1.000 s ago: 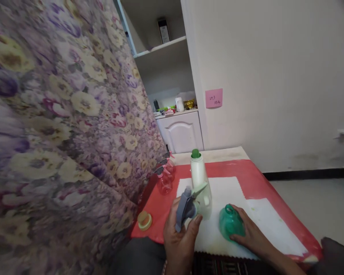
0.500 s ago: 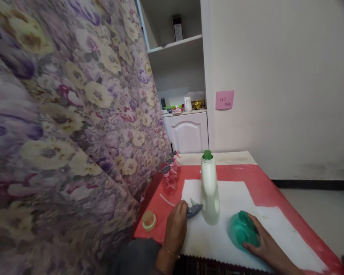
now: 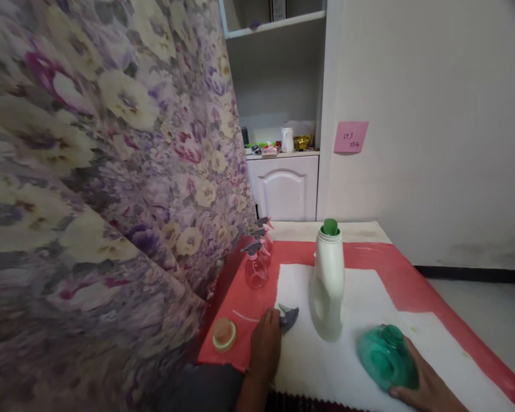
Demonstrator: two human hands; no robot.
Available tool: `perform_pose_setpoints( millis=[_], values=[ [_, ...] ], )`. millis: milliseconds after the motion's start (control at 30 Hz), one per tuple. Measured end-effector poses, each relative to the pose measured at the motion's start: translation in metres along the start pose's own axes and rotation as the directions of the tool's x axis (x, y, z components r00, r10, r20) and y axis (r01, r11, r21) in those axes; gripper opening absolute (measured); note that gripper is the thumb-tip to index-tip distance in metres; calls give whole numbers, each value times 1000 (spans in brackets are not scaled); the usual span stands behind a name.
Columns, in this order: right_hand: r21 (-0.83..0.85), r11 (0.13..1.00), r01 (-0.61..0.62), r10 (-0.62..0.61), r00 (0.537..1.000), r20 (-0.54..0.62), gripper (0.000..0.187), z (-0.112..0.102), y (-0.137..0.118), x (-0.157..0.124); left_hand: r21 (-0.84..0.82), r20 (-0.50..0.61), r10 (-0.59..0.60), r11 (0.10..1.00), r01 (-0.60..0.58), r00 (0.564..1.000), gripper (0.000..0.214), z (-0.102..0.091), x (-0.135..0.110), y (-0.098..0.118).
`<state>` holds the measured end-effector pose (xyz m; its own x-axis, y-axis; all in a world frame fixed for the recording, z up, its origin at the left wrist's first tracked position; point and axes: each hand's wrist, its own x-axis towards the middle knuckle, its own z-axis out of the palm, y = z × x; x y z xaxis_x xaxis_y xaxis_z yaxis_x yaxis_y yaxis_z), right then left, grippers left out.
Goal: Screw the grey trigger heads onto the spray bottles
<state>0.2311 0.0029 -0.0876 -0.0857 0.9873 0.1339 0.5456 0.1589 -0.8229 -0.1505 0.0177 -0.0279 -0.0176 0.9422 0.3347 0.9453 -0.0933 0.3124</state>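
My left hand (image 3: pixel 265 344) rests low on the table's near left, fingers closed over a grey spray trigger head (image 3: pixel 289 317) that lies on the white cloth (image 3: pixel 360 309). Just right of it a tall white bottle (image 3: pixel 328 285) with a green cap stands upright. My right hand (image 3: pixel 427 391) at the near right cups a small green bottle (image 3: pixel 386 357) lying on its side on the cloth.
Several pink spray bottles (image 3: pixel 256 267) stand at the table's left edge against a flowered curtain (image 3: pixel 111 189). A round tan lid (image 3: pixel 224 333) lies on the red tablecloth (image 3: pixel 395 269). Behind are a white cabinet (image 3: pixel 286 186) with shelves and a pink note (image 3: pixel 351 137) on the wall.
My left hand lowered the grey trigger head from in front of the white bottle down onto the cloth. The view swung left, so bottle and hands sit further right.
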Motion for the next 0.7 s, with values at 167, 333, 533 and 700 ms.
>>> perform_pose_setpoints(
  millis=[167, 333, 533, 700],
  values=[
    [-38, 996, -81, 79, 995, -53, 95, 6, -3, 1, -49, -27, 17, 999, -19, 999, 46, 16, -3, -14],
    [8, 996, -88, 88, 990, -108, 96, 9, -10, 8, -26, 0, 37, 999, -37, 999, 42, 17, -4, -14],
    [72, 997, 34, -20, 981, -191, 87, -9, -27, 23, -21, 82, 29, 999, -27, 996, 38, 11, -6, -7],
    [52, 992, 116, -104, 976, -193, 85, -42, -77, 45, 35, 57, 49, 998, -51, 997, 40, 21, -7, -11]
  ],
)
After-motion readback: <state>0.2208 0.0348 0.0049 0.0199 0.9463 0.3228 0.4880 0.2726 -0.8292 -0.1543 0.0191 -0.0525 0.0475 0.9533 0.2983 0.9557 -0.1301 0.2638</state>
